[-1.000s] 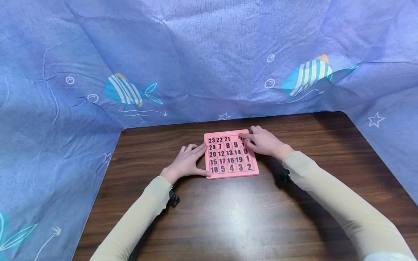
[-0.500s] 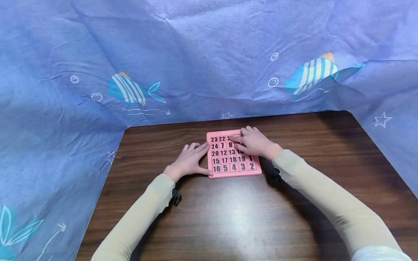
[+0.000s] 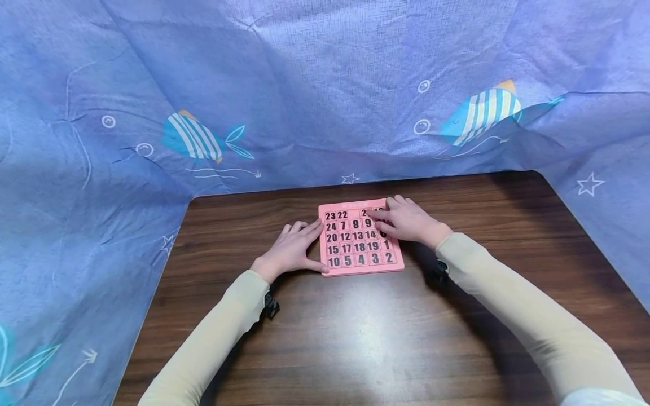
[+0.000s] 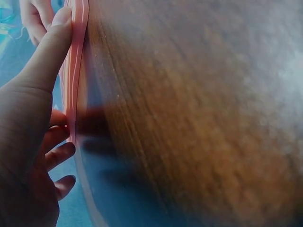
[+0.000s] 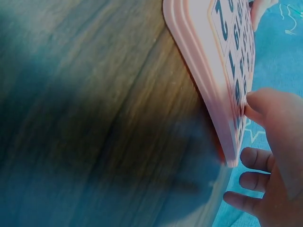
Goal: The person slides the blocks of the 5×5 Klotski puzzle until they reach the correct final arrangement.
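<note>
One pink tile (image 3: 364, 213) has slid right, away from tile 22 (image 3: 342, 215).

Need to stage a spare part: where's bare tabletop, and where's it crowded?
Bare: the table between the sleeves, nearer the person than the pink number puzzle; also outside each sleeve. A thin strip separates the puzzle from the backdrop. Crowded: puzzle's left edge, left hand; upper right, right hand.

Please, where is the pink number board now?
In the head view, the pink number board lies right of centre on the table, the left hand at its left edge, the right hand at its far right corner.
</note>
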The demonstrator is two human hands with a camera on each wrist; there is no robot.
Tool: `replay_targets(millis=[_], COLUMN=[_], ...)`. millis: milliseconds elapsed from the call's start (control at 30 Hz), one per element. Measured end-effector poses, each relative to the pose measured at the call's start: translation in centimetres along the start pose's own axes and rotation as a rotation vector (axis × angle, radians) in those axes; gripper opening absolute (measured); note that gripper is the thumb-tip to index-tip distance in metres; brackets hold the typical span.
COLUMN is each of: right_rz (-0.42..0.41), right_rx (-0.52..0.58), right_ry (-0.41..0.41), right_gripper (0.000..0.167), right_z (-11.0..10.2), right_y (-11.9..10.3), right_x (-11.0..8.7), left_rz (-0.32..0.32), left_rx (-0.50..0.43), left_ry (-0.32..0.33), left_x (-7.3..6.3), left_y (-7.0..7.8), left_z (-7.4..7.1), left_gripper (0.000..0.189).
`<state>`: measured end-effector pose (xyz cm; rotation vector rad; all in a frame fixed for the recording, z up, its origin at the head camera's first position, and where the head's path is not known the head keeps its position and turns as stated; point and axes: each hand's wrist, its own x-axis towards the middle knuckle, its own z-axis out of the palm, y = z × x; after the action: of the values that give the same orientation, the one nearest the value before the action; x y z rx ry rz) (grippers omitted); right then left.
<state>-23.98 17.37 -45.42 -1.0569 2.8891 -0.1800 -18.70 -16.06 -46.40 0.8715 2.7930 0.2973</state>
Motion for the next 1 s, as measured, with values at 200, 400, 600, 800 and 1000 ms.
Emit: replay_targets(millis=[200, 400, 600, 800, 1000], right_rz=[-0.047, -0.118, -0.106, -0.096, -0.08], right_rx=[0.005, 0.001, -0.043, -0.055, -0.062], right_ry=[0.037, 0.042, 0.012, -0.005, -0.026], right_gripper=[0.043, 0.043, 0.046, 0.045, 0.047], right_z=[-0.3, -0.1, 0.2, 0.3, 0.4], right_y=[-0.2, -2.1, -3.5, -3.8, -3.0], right_x=[0.4, 2.1, 3.4, 3.5, 3.0], left_rz=[0.002, 0.008, 0.016, 0.014, 0.0], left_rx=[-0.011, -0.023, -0.008, -0.004, -0.011], left_ry=[0.007, 0.001, 0.005, -0.009, -0.009], left_x=[-0.1, -0.1, 0.1, 0.1, 0.0], left_y=[0.0, 0.0, 0.0, 0.1, 0.1], left_z=[-0.1, 0.0, 0.2, 0.2, 0.0], left_gripper=[0.119, 0.119, 0.119, 0.119, 0.118])
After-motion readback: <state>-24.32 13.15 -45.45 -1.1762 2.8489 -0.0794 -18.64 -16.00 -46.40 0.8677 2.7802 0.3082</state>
